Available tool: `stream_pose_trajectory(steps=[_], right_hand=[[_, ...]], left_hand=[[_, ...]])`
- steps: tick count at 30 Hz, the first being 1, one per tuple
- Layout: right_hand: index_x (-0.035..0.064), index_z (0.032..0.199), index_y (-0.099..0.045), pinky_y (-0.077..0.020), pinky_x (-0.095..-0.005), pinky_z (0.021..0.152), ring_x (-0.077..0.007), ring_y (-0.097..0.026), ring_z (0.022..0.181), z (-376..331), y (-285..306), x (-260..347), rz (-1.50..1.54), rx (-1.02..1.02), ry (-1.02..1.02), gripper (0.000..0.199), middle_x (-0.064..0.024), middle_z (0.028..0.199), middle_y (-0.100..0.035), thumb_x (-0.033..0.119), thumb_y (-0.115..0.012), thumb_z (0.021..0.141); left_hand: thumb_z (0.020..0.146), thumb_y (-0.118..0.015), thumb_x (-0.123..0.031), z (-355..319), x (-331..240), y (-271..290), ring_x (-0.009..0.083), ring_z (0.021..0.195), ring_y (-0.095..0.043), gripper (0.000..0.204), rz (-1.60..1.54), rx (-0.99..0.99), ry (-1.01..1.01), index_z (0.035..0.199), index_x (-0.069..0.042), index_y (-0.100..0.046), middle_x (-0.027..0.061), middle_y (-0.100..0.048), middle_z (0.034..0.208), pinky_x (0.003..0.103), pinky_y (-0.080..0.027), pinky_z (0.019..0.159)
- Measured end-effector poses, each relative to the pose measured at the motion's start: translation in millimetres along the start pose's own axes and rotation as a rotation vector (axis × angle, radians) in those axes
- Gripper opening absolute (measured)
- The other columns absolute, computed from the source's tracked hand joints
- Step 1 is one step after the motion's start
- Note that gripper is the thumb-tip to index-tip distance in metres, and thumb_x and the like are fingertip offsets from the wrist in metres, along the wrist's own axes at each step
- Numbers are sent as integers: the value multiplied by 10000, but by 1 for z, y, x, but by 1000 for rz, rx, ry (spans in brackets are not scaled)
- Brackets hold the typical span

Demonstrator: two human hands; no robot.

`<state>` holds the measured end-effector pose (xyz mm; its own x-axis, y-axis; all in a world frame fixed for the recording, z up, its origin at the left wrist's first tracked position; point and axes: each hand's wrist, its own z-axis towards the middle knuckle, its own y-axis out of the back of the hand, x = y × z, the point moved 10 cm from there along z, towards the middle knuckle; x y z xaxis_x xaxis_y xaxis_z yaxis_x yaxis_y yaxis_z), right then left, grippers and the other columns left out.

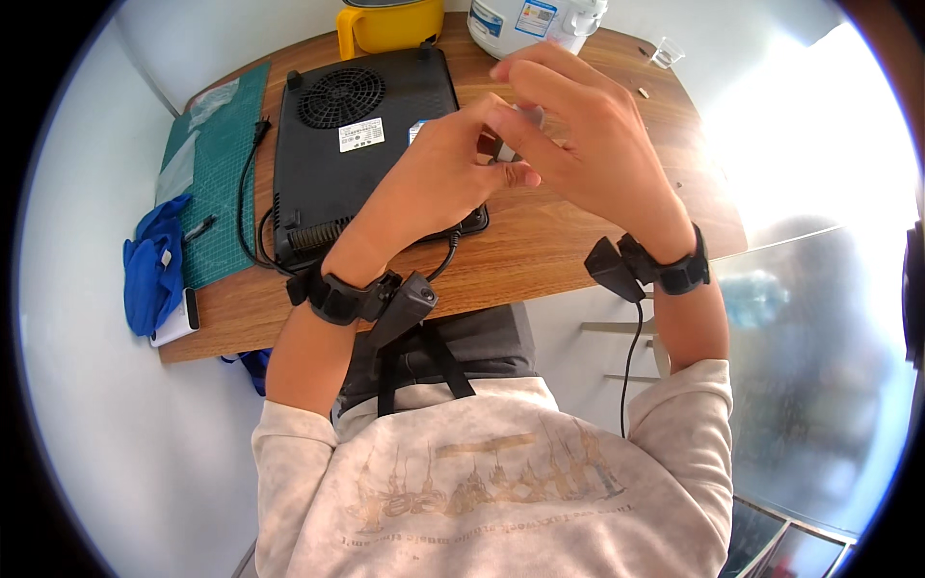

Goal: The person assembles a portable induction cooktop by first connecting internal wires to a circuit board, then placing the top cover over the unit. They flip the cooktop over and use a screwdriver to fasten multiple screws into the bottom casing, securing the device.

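Note:
My left hand and my right hand meet above the wooden table, raised over the right edge of a black induction cooker. Between them is a small whitish-grey piece, mostly hidden by the fingers, so its kind does not show. Thumb and fingers of the left hand close on it from one side, while the right thumb and fingers pinch at it from the other. The induction cooker lies underside up, its round fan grille and white label showing.
A green cutting mat at the left carries clear plastic film, a black power plug, a pen and a blue cloth. Behind stand a yellow pot and a white appliance. A clear cup is far right.

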<state>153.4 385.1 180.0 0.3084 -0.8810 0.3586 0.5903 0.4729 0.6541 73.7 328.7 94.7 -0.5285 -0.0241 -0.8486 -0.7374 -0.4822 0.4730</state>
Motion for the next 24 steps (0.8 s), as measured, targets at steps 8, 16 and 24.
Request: stream_pose_trajectory(steps=[8,16,24], right_hand=[[73,1112,-732,-564,-313,675,-231,-736,747,-9,2,-23,319,92,-98,211,-111,889,-741,73,-673,910],[66,1098,-768,-584,-246,748,-135,-731,840,-8,1,-25,177,202,-280,212,-54,942,-757,69,-773,886],[46,705,-597,-354,-374,497,-236,-476,507,1,-5,-22,-303,70,-98,450,-62,582,-511,428,-795,839]], left_hand=[[983,-681,-97,-8,-1,-6,139,888,-655,230,-194,136,12,1190,-11,-630,53,-719,985,294,-521,801],[1025,-613,-54,-10,1,-6,89,984,-626,273,-234,251,41,1294,-28,-579,60,-712,1172,253,-501,946],[950,-752,-98,-10,5,-12,101,990,-619,412,-263,160,-10,1299,-43,-539,13,-604,1124,269,-524,927]])
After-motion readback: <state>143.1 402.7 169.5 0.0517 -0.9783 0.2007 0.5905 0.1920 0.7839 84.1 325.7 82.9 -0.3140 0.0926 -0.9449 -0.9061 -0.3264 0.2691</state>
